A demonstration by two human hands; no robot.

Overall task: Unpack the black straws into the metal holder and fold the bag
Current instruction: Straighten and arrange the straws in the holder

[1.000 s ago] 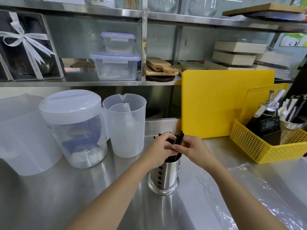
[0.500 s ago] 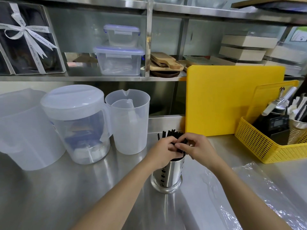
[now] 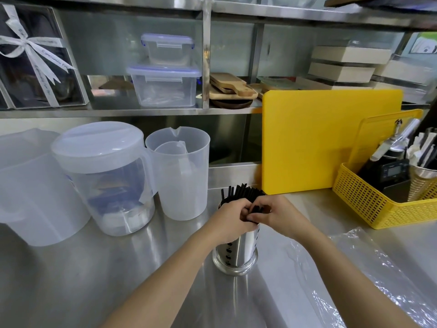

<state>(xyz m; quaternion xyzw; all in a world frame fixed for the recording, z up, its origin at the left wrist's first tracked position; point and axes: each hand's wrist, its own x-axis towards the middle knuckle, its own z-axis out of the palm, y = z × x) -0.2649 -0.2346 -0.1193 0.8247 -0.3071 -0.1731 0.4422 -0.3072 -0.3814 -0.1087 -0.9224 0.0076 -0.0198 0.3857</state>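
Right now both hands meet over the perforated metal holder (image 3: 235,254) on the steel counter (image 3: 71,280): left hand (image 3: 230,215) and right hand (image 3: 275,215) seemingly pinch the black straws (image 3: 243,191) standing inside. Clear plastic bag (image 3: 354,268) lies flat, just right.

The surface (image 3: 71,280) is brushed steel with a soft, streaky sheen. The metal holder (image 3: 238,252) is polished and mirror-bright, its wall punched with small holes. The black straws (image 3: 243,192) look like matt plastic. The bag (image 3: 366,268) is thin clear film, crinkled and glinting. The jugs (image 3: 179,174) are frosted translucent plastic; the cutting board (image 3: 331,138) is smooth yellow plastic.
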